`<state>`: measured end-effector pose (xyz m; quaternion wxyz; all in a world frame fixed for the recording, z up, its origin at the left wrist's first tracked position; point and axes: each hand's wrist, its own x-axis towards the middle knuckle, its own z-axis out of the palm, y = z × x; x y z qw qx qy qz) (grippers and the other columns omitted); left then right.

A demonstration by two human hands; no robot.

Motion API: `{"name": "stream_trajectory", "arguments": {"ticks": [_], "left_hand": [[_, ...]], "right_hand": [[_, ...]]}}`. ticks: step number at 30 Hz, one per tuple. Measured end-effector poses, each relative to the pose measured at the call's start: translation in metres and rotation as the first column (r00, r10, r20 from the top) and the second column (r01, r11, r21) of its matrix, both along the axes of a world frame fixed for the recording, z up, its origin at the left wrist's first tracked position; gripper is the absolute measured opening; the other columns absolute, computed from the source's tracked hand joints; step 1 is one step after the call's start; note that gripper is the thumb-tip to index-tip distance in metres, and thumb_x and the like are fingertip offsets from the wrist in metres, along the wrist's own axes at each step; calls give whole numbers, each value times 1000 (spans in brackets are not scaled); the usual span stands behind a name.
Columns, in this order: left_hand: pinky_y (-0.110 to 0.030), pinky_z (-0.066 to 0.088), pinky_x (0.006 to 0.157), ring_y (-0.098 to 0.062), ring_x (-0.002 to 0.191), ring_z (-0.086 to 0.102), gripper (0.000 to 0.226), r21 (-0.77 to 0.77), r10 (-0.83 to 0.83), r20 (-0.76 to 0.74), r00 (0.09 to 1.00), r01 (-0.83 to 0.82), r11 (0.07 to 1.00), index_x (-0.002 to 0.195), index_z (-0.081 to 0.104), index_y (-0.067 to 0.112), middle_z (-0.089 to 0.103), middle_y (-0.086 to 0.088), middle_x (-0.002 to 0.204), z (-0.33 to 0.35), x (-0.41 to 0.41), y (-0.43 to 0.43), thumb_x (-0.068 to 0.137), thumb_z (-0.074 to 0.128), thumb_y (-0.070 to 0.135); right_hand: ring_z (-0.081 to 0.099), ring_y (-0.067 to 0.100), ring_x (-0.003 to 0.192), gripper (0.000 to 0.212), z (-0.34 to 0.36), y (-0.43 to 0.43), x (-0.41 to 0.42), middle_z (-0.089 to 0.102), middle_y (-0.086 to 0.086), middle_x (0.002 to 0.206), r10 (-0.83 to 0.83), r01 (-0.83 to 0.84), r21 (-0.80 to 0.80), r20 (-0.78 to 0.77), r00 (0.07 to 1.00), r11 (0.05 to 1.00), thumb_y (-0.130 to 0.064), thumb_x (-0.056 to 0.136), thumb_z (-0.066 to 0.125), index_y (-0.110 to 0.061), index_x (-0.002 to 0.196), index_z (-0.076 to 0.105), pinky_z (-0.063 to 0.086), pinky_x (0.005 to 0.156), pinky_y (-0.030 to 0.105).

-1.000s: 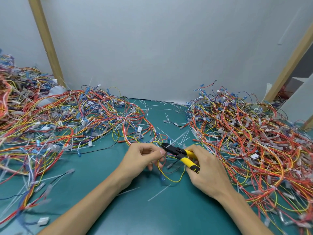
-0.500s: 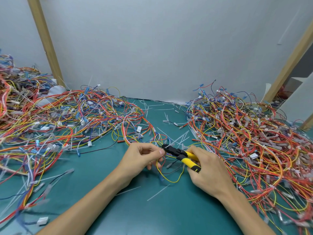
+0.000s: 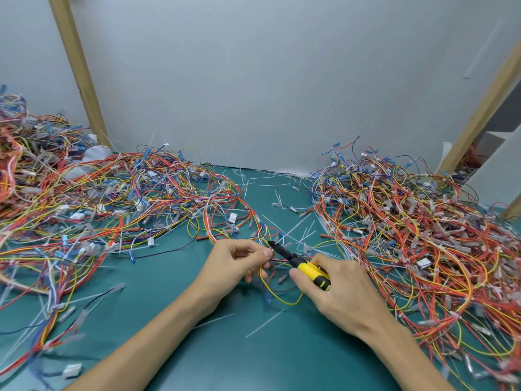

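The left hand point(image 3: 236, 263) hovered just above the green bench point(image 3: 253, 359), thumb and forefinger pinching a small bunch of wires point(image 3: 277, 261) at the near edge of the left pile. From that bunch a yellow wire point(image 3: 282, 301) hung down in a loop onto the bench between the two hands. The right hand point(image 3: 341, 297) was curled round the yellow-and-black handles of a pair of side cutters point(image 3: 306, 267), which pointed up and to the left. Their black nose lay right at the left hand's fingertips point(image 3: 266, 253). Whether the blades were biting on anything there was hard to tell, as the spot was small and crowded.

A wide tangle of red, yellow and blue wires point(image 3: 118, 204) covered the left of the bench, and another tangle point(image 3: 423, 244) covered the right. White cable-tie offcuts point(image 3: 263, 323) lay scattered on the bare strip between them. Behind stood a grey wall point(image 3: 267, 80), with a slanted wooden post point(image 3: 77, 69) on the left.
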<state>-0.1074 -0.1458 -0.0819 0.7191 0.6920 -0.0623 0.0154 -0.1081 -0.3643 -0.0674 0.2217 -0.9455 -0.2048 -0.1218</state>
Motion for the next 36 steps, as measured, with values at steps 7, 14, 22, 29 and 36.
{"name": "stream_trajectory", "arguments": {"ticks": [7, 14, 22, 29, 36], "left_hand": [[-17, 40, 46, -10, 52, 60, 14, -2, -25, -8, 1000, 25, 1000, 79, 72, 3, 68, -5, 66, 0, 0, 1, 87, 69, 14], [-17, 40, 46, -10, 52, 60, 17, 0, -36, -1, 999, 36, 999, 80, 71, -1, 67, -4, 65, 1, -2, 1, 88, 68, 13], [-17, 40, 46, -8, 49, 57, 18, 10, -37, 4, 999, 37, 999, 80, 70, -3, 67, -4, 65, 3, -3, 1, 88, 68, 13], [-17, 40, 46, -8, 49, 58, 14, 2, -36, 8, 999, 36, 999, 77, 71, 3, 67, -4, 64, 3, -3, 1, 88, 68, 12], [-17, 41, 46, -9, 50, 59, 14, 2, -36, 7, 999, 36, 999, 75, 72, 7, 67, -4, 64, 2, -3, 1, 88, 69, 13]], "right_hand": [[40, 17, 56, 60, 2, 3, -3, 43, 1, 52, -43, 41, -35, -70, 997, 999, -76, 86, 26, -22, 62, 38, 42, 63, 40], [40, 22, 58, 59, 2, 5, -2, 44, 2, 53, -44, 40, -42, -100, 994, 998, -72, 87, 30, -20, 61, 39, 40, 64, 41], [41, 23, 58, 59, 2, 5, -2, 44, 2, 53, -48, 45, -31, -108, 993, 998, -71, 88, 32, -19, 60, 39, 41, 64, 44], [41, 22, 57, 61, 2, 6, -2, 46, 5, 54, -51, 48, -28, -109, 993, 998, -72, 87, 31, -19, 60, 41, 42, 64, 44], [40, 21, 56, 62, 3, 6, -2, 47, 7, 55, -55, 53, -19, -111, 992, 998, -72, 87, 31, -17, 62, 43, 42, 63, 43]]}}
